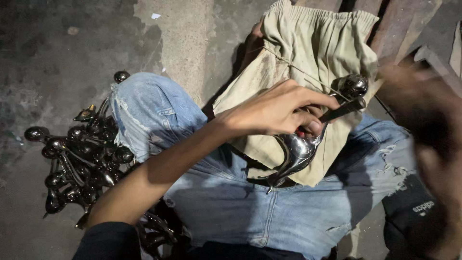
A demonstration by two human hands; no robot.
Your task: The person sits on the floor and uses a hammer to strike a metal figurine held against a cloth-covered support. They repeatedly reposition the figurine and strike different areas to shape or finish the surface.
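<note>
My left hand (276, 113) is closed around a shiny curved metal piece (297, 153) with a rounded knob (355, 85) at its top, held over my lap. A dark rod-like part (344, 110) sticks out past my fingers. Under the piece a beige cloth (315, 45) is spread across my knees. My right hand (426, 120) is a dark blur at the right edge, apart from the piece; what it holds cannot be told. I sit in torn blue jeans (231, 202).
A heap of several dark, glossy metal pieces (79, 154) with rounded knobs lies on the concrete floor (57, 58) beside my left leg. Wooden boards (399, 21) run along the upper right.
</note>
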